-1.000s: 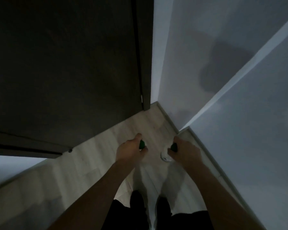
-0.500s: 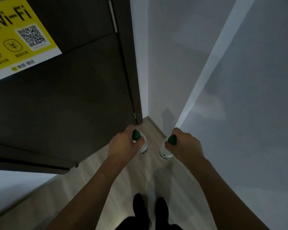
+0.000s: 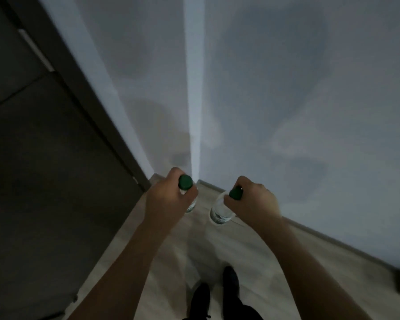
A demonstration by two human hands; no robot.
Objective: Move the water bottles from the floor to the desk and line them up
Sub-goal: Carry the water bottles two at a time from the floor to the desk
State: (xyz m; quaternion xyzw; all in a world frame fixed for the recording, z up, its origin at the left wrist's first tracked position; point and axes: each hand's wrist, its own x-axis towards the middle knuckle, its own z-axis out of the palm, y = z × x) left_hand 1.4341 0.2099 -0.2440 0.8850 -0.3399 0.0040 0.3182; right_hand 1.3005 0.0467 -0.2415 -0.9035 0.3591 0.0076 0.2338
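I hold two clear water bottles with green caps, one in each hand, above the wooden floor. My left hand grips the neck of the left bottle, whose body is mostly hidden under the hand. My right hand grips the neck of the right bottle, whose clear body hangs down to the left of the hand. Both bottles hang upright, clear of the floor. No desk is in view.
A dark door and its frame fill the left side. Pale walls meet in a corner straight ahead, with a skirting board along the right wall. My dark shoes stand on the light wood floor.
Both hands have risen with the bottles, lifting them off the floor. My view has turned right: the door with the yellow Wi-Fi sign has slid out to the left.
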